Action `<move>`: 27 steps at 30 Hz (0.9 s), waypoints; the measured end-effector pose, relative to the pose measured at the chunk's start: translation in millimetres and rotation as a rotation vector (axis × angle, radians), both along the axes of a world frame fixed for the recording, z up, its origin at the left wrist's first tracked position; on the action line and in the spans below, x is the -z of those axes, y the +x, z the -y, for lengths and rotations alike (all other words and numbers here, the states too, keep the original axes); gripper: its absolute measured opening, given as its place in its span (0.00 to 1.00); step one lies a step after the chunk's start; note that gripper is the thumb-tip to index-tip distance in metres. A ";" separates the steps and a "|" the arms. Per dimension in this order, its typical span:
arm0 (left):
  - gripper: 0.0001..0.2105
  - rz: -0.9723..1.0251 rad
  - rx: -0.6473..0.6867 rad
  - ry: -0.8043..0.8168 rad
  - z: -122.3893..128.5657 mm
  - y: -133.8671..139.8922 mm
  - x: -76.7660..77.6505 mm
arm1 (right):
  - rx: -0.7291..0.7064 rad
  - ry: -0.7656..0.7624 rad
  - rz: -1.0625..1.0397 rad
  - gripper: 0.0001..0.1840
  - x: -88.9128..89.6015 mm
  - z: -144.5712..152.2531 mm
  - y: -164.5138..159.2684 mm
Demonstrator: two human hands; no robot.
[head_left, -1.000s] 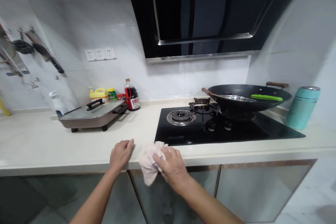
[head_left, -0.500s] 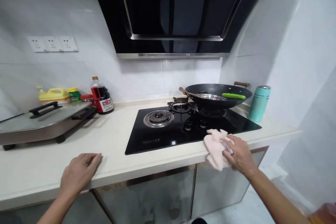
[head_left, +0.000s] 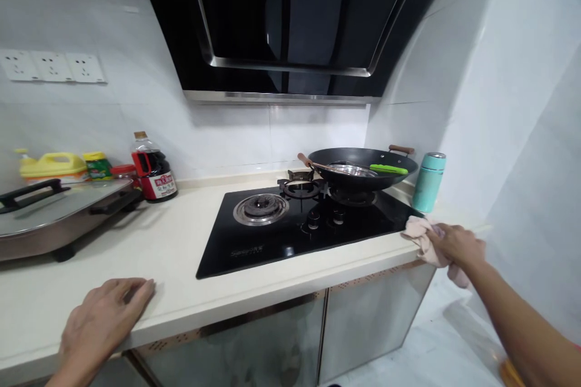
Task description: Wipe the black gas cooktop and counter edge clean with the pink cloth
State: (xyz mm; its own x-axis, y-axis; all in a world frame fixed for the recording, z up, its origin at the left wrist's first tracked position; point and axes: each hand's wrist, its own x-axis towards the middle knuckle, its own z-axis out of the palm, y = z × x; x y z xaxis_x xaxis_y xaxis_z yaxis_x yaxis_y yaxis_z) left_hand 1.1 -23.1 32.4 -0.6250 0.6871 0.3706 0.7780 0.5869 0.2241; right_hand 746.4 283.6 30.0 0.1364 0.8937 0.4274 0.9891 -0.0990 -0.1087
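At the right end of the countertop (head_left: pixel 267 266), my right hand (head_left: pixel 458 245) is closed on a pale pink cloth (head_left: pixel 422 239). The cloth lies on the counter's front edge by the stove's right corner, and part of it hangs below my hand. My left hand (head_left: pixel 102 314) rests on the counter near the front edge at the left, holding nothing, with a gap between thumb and fingers. Between the hands is the black gas stove (head_left: pixel 272 242). On its right burner sits a black wok (head_left: pixel 318 163), with a green-handled utensil (head_left: pixel 389 169) in it.
A turquoise bottle (head_left: pixel 429 184) stands just behind my right hand, close to the wall. On the left are an electric pan (head_left: pixel 68 217) with a glass lid, a soy sauce bottle (head_left: pixel 154 175) and a yellow jug (head_left: pixel 57 166). The range hood (head_left: pixel 281 24) hangs above the stove.
My right hand has slid the cloth rightward along the counter's front edge to the end near the turquoise bottle. My left hand still rests on the counter. The view has shifted to the right.
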 end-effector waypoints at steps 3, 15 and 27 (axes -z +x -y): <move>0.24 0.014 -0.001 0.005 1.2 6.6 -4.4 | -0.011 -0.075 0.037 0.25 -1.5 -0.9 -36.9; 0.23 0.052 0.110 0.098 8.2 30.8 -16.1 | -0.730 0.150 0.126 0.13 -9.0 141.4 -301.0; 0.15 0.037 0.380 0.674 18.5 71.3 -0.1 | -1.104 -0.063 -0.280 0.17 -17.0 240.5 -476.3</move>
State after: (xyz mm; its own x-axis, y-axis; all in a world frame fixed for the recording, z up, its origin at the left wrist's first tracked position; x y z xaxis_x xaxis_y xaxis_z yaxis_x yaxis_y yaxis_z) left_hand 72.4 -41.7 32.5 -0.4119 0.4899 0.7683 0.8836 0.0088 0.4682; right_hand 270.1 43.1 47.1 -0.6538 0.6038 0.4561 0.4812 0.7969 -0.3652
